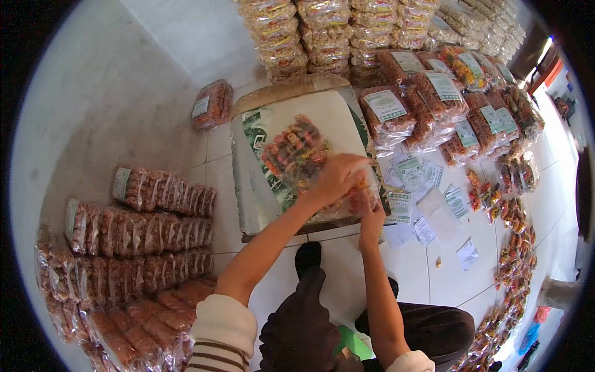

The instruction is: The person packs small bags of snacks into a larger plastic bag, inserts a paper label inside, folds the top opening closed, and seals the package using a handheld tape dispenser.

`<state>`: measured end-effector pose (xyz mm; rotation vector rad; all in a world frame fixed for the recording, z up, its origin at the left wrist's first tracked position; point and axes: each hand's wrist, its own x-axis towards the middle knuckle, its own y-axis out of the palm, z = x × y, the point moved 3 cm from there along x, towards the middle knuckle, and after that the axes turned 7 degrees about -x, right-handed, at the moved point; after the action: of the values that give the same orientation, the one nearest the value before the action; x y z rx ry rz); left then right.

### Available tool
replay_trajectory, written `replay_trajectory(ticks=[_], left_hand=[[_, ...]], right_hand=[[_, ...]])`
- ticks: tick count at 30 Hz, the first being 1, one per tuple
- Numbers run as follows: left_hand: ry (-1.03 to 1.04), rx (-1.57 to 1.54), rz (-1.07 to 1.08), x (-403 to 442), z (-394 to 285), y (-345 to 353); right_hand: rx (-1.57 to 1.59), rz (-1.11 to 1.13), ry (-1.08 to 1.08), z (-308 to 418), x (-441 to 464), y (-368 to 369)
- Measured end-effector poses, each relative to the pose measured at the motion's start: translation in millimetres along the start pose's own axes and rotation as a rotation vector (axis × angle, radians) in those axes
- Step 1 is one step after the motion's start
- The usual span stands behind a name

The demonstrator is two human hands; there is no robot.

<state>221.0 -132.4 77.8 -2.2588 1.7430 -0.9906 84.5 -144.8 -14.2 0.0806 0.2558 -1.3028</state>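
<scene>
A clear plastic bag with reddish snack pieces is between my two hands at the lower right of a low board-topped table. My left hand reaches across the bag's top, its fingers bent and slightly blurred. Lower down, my right hand pinches the bag's near right side. Small packs of colourful snacks lie in a heap on the table, just beyond my left hand.
Packed snack bags are stacked at the left. Large labelled bags stand at the back right, beside tall stacks. Paper labels and loose small packs lie on the floor. One bag sits near the wall.
</scene>
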Motion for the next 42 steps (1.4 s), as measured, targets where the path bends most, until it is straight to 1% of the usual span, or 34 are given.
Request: replay_trajectory(ticks=[1,2,3,4,5,7,8,10,11,12,13,14,16,17,18,20,21,23,24,26,29,30,32,33,35,36,38,39,41,42], left_hand=[[-0.026,0.151,-0.017,1.6,3.1,-12.8],[-0.053,0.304,-0.033,1.1,4.8,-23.9],[-0.053,0.304,-0.036,-3.3,11.3,-29.3],[-0.083,0.32,0.012,-7.7,18.8,-32.5],[-0.113,0.336,0.059,-10.7,25.8,-32.6],[-0.083,0.359,0.066,-12.8,29.6,-30.2],[-0.054,0.382,0.075,-14.5,31.0,-27.5],[-0.076,0.387,0.063,-12.8,21.7,-21.4],[-0.098,0.395,0.05,-10.5,17.4,-18.5],[-0.099,0.394,0.045,-8.0,16.5,-14.6],[-0.064,0.43,0.056,-5.3,14.5,-10.1],[-0.029,0.467,0.069,-3.0,12.8,-7.9],[-0.05,0.443,0.042,0.5,15.7,-8.6],[-0.07,0.417,0.018,2.4,17.5,-9.4],[-0.068,0.414,0.017,2.7,22.3,-9.7],[-0.084,0.351,-0.08,-1.2,32.7,-16.7],[-0.085,0.351,-0.079,-2.8,30.3,-20.3],[-0.105,0.344,-0.045,-6.9,24.6,-24.5],[-0.105,0.347,-0.044,-8.5,24.3,-24.5],[-0.137,0.255,0.058,-11.7,24.7,-24.4],[-0.14,0.312,0.074,-13.8,22.4,-23.2],[-0.136,0.314,0.071,-13.4,22.8,-23.3],[-0.123,0.297,0.034,-15.1,23.6,-22.1],[-0.124,0.293,0.035,-15.3,24.5,-21.5],[-0.114,0.28,0.024,-16.1,26.2,-20.8],[-0.115,0.278,0.023,-16.5,25.0,-20.9],[-0.102,0.279,0.025,-15.3,21.9,-22.3],[-0.101,0.28,0.023,-14.7,18.1,-23.2],[-0.072,0.344,0.023,-16.5,7.2,-19.9],[-0.072,0.34,0.026,-19.2,-1.1,-14.0]], right_hand=[[0.071,0.017,0.131,-0.3,-0.7,-3.1],[0.069,0.018,0.129,2.8,-2.8,-4.6],[0.165,-0.034,0.186,4.3,-6.4,-7.1],[0.262,-0.087,0.243,5.6,-10.5,-9.3],[0.261,-0.087,0.242,8.8,-15.0,-10.8],[0.464,-0.001,0.242,19.0,-24.5,-9.4],[0.462,-0.002,0.242,12.7,-22.8,-10.6],[0.251,0.18,0.263,3.3,-16.9,-9.5],[0.249,0.181,0.263,-0.4,-13.2,-12.4],[0.21,0.185,0.193,8.0,-10.2,-14.3],[0.172,0.189,0.124,16.1,-8.7,-16.7],[0.17,0.191,0.121,20.3,-8.1,-20.6],[-0.004,0.139,0.028,29.6,-8.2,-34.3],[-0.006,0.138,0.027,32.4,-9.1,-40.8],[0.042,0.176,0.066,35.2,-11.2,-46.4],[0.131,0.242,0.183,42.6,-17.7,-55.4],[0.13,0.242,0.184,43.4,-18.2,-55.9],[0.267,0.33,0.249,42.7,-20.8,-53.0],[0.269,0.33,0.249,39.7,-18.6,-52.4],[0.545,0.494,0.456,29.8,-14.7,-42.4],[0.61,0.541,0.503,36.5,-17.5,-37.1],[0.61,0.543,0.498,35.7,-17.4,-36.5],[0.418,0.226,0.309,29.6,-16.8,-49.2],[0.416,0.224,0.31,28.8,-17.8,-52.6],[0.546,0.393,0.373,28.0,-20.6,-56.3],[0.544,0.392,0.373,25.8,-21.7,-59.0],[0.587,0.256,0.41,18.9,-21.0,-65.3],[0.586,0.258,0.409,15.9,-21.4,-66.7],[0.704,0.103,0.313,12.5,-21.4,-74.5],[0.703,0.098,0.314,13.9,-24.0,-75.8]])
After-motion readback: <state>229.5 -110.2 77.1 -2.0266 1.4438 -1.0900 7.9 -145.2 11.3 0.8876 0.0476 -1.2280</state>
